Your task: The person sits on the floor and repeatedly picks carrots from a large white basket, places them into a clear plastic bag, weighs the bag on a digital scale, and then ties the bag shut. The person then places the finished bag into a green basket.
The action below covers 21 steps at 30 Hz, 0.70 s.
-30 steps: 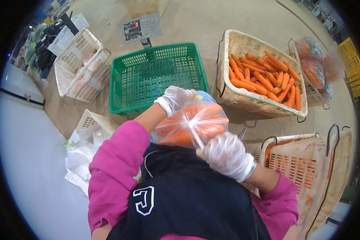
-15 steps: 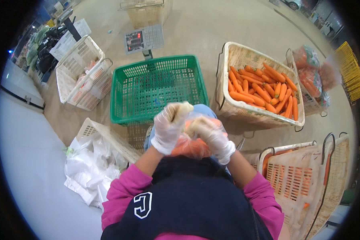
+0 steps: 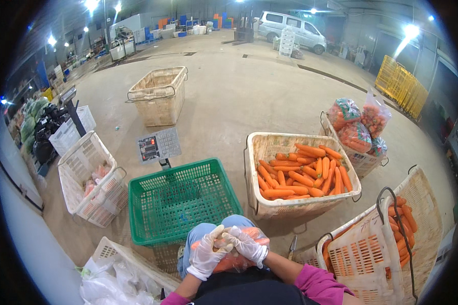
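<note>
A clear plastic bag of carrots [image 3: 225, 263] rests on my lap, partly hidden by my hands. My gloved left hand [image 3: 206, 254] has its fingers pinched on the bag's gathered top, and my gloved right hand [image 3: 246, 245] closes on it from the other side, their fingertips together. Just beyond my knees sits a green basket [image 3: 142, 203] on a scale, whose display panel [image 3: 159, 145] stands behind it. To its right, a white crate [image 3: 259, 206] is full of loose carrots [image 3: 310, 173].
More carrot crates [image 3: 359, 259] stand at my right, a knife [image 3: 292, 245] beside them. Bagged carrots [image 3: 353, 134] top a crate behind. At left are a white crate [image 3: 76, 175] and plastic bags [image 3: 109, 282]. Farther off stand another crate [image 3: 160, 107], yellow racks [image 3: 399, 86] and a van [image 3: 290, 28].
The view has tilted up, showing more floor and the far hall. My hands were apart a second ago, the bag's top stretched between them; now they are close together over it.
</note>
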Tool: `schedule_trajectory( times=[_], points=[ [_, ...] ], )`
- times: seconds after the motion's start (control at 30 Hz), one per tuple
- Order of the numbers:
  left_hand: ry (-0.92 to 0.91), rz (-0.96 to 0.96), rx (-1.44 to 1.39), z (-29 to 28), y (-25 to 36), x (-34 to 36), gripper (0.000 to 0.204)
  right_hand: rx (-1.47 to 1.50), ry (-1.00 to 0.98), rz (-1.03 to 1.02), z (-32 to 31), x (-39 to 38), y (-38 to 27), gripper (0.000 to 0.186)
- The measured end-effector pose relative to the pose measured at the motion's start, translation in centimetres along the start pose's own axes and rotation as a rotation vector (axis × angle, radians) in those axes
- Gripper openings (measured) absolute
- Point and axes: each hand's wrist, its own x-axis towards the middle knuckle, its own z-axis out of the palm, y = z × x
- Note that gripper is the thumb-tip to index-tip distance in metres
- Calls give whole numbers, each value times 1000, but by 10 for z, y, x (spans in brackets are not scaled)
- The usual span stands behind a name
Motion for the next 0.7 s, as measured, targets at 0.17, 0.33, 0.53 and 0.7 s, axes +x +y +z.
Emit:
schedule_trajectory(
  times=[0.17, 0.33, 0.53, 0.7],
  points=[
    [-17, 93, 244, 9, -49, -28, 16, 116, -122, 88, -4, -4, -9, 70],
    [-18, -642, -257, -1, -19, -13, 12, -779, 158, -333, 6, -10, -7, 58],
    [-518, -829, -382, -16, -36, 10, 16, -1297, 317, -789, 7, -4, 3, 54],
    [-613, -811, -497, -19, -63, 5, 14, -913, -5, -55, 2, -4, -17, 54]
  ],
)
